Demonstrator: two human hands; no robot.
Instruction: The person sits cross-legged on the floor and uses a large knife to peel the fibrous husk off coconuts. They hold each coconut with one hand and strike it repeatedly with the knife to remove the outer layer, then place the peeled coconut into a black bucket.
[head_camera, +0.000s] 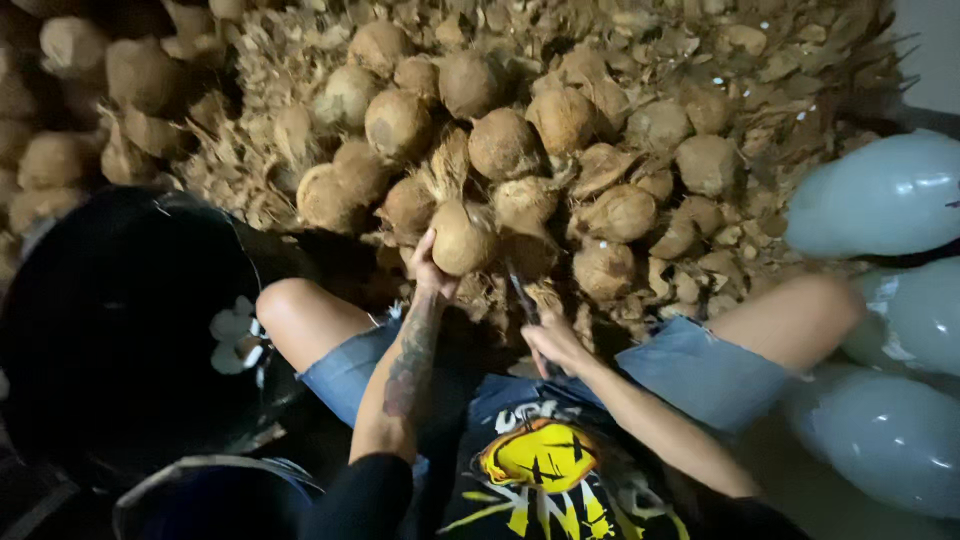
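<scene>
A big heap of brown husked coconuts (500, 140) fills the far half of the head view. My left hand (432, 268) grips one coconut (464, 236) at the heap's near edge, fingers on its left side. My right hand (553, 338) is closed on the handle of a dark knife (522, 292), whose blade points up toward that coconut. I sit with both bare knees apart, in denim shorts and a black printed shirt.
A large black tub (110, 330) stands at my left, with white coconut pieces (236, 338) at its rim. Pale blue-grey plastic containers (880, 195) lie at the right. Loose husk fibre covers the ground around the heap.
</scene>
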